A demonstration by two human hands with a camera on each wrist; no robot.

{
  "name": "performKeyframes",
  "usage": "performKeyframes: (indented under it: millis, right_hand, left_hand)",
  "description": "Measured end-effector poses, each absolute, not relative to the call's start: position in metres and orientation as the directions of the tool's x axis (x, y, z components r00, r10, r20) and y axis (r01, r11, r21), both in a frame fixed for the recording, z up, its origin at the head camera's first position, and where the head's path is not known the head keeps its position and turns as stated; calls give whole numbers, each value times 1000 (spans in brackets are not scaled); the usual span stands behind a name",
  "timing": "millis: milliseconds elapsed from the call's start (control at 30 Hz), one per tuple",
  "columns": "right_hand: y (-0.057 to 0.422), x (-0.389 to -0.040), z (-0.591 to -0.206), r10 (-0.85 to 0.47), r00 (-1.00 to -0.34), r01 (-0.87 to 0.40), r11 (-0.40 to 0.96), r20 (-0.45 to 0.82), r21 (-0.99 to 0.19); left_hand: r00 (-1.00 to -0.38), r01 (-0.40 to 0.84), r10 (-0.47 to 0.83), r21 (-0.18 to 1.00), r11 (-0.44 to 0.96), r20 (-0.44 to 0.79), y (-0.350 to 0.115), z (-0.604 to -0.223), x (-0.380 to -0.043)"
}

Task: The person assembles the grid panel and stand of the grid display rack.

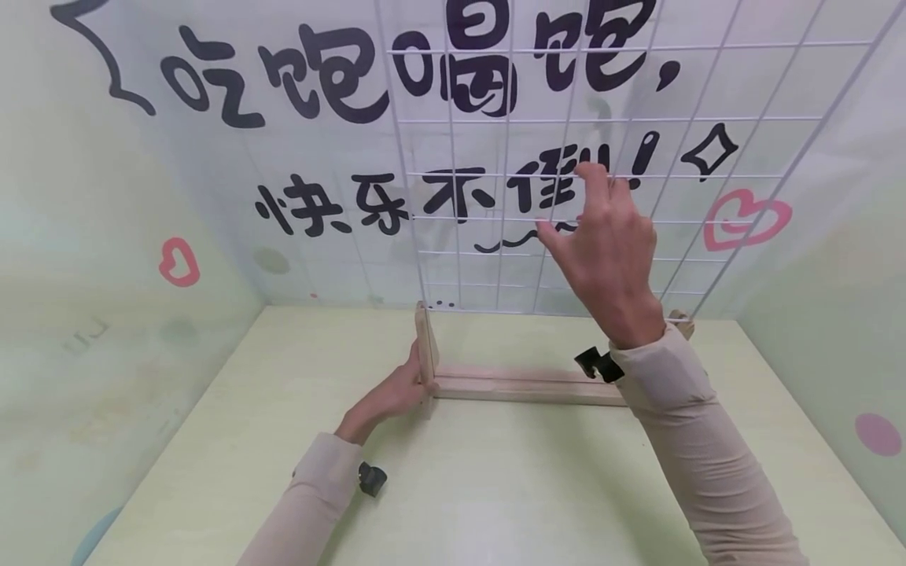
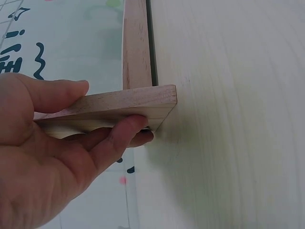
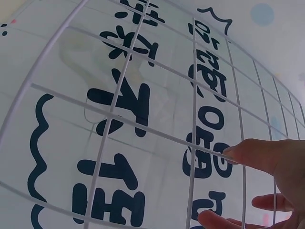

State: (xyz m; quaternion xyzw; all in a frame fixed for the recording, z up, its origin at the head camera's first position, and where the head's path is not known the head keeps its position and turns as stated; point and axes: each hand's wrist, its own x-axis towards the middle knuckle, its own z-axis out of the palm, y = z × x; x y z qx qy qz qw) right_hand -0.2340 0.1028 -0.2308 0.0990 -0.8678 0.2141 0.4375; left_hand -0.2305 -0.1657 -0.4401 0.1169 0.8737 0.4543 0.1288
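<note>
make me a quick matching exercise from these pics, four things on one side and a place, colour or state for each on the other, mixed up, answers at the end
Things:
1. left hand
2. right hand
3. wire grid
4. wooden crossbar

Places, colours, states:
A. white, rising above the table
B. gripping the wooden end piece
C. pale wood, running low across the table
D. raised, fingers curled at the wires

Right pairs: 1-B, 2-D, 3-A, 4-C
</note>
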Motion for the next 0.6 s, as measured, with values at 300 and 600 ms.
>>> performKeyframes:
  millis: [300,600]
  right_hand:
    - [102,-235,-232,-1,-615,-355,893,788,-276]
    - [103,-237,-230,5,-628,-362,883,778,-298]
  left_hand:
    - [-941,93,320,821,564,-113,-166,-441,-230]
    - [-939,92,325,828,554,-113,-166,-441,-231]
